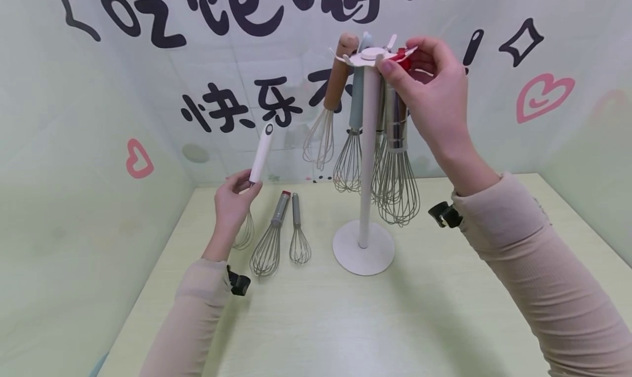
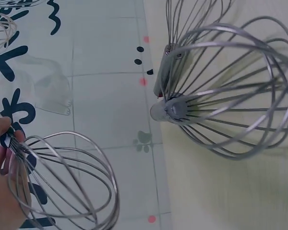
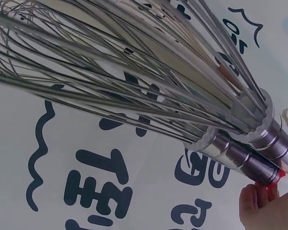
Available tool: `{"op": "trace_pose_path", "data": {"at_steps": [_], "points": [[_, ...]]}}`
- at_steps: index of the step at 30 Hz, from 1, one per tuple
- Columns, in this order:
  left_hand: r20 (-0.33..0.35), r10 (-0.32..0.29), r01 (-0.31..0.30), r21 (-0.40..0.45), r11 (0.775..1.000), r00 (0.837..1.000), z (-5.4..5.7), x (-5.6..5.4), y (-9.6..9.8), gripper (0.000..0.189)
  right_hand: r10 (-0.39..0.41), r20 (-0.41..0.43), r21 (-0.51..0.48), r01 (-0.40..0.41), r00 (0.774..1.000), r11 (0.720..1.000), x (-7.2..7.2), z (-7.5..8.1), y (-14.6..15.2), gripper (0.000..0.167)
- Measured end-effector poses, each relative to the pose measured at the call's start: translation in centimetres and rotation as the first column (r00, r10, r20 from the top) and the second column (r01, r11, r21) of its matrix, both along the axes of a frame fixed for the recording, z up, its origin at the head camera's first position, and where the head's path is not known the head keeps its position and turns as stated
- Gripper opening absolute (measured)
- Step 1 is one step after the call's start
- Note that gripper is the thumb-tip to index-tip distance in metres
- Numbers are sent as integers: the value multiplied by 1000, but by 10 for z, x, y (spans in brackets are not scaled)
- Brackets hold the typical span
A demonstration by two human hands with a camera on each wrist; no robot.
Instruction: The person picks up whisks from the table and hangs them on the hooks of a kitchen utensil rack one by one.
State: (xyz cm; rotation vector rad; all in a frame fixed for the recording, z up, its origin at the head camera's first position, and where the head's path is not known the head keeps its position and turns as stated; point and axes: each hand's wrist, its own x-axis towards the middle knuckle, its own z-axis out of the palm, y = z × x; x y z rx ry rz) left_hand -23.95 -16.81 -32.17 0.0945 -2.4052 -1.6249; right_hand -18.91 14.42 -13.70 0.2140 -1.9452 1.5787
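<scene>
My left hand pinches a whisk by the lower end of its white handle, handle up; its wire loops hang below in the left wrist view. At the top of a white stand, my right hand pinches the red end of a metal-handled whisk, thumb at the rack's rim. In the right wrist view, fingertips of the right hand meet that red end beside two shiny handles. Also on the rack hang a brown-handled whisk and a light-blue-handled whisk.
Left of the stand's round base, a larger grey whisk with a red tip and a small grey whisk lie on the pale table. A printed curtain stands behind the table.
</scene>
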Motion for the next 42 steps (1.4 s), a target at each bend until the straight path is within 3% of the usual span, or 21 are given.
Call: {"op": "trace_pose_path", "data": {"at_steps": [7, 16, 24, 35, 42], "points": [[-24, -16, 18, 63, 998, 1000, 16, 7, 13, 43, 94, -27, -131, -96, 995, 987, 2, 0, 4, 44], [-87, -59, 69, 122, 990, 994, 29, 13, 25, 43, 153, -22, -179, -155, 988, 972, 4, 5, 15, 39], [-126, -91, 110, 152, 982, 988, 38, 19, 35, 44, 176, 29, -181, -168, 984, 969, 4, 7, 17, 39], [-214, -128, 168, 182, 969, 968, 51, 25, 44, 46, 193, 9, -206, -187, 981, 961, 3, 7, 17, 29], [-254, -143, 200, 215, 956, 956, 62, 34, 54, 46, 192, 27, -221, -181, 981, 958, 1, 7, 14, 29]]}}
